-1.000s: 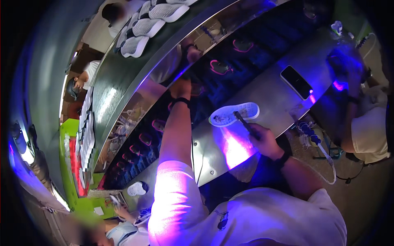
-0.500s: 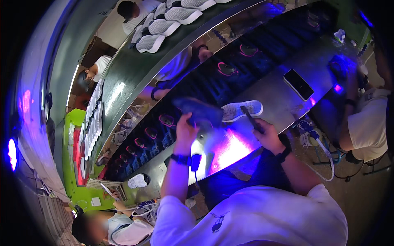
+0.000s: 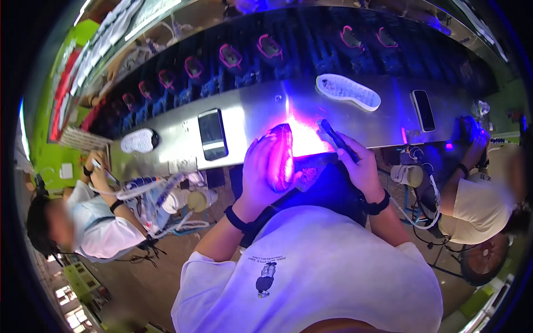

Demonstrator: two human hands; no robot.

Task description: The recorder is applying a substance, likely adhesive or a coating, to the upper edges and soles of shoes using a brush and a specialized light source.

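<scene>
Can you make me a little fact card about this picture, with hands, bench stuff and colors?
Left hand: holding a shoe part
Right hand: holding a slim dark tool
Bench: shiny metal
On it: white shoe sole, left phone, right phone
Behind: row of dark, pink-edged shapes
Light: pink and blue-violet

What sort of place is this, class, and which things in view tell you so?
Probably a shoe workshop or factory line: white soles lie on a long metal bench, a row of dark, pink-rimmed pieces stands beyond it, and other people are at work to either side.
</scene>
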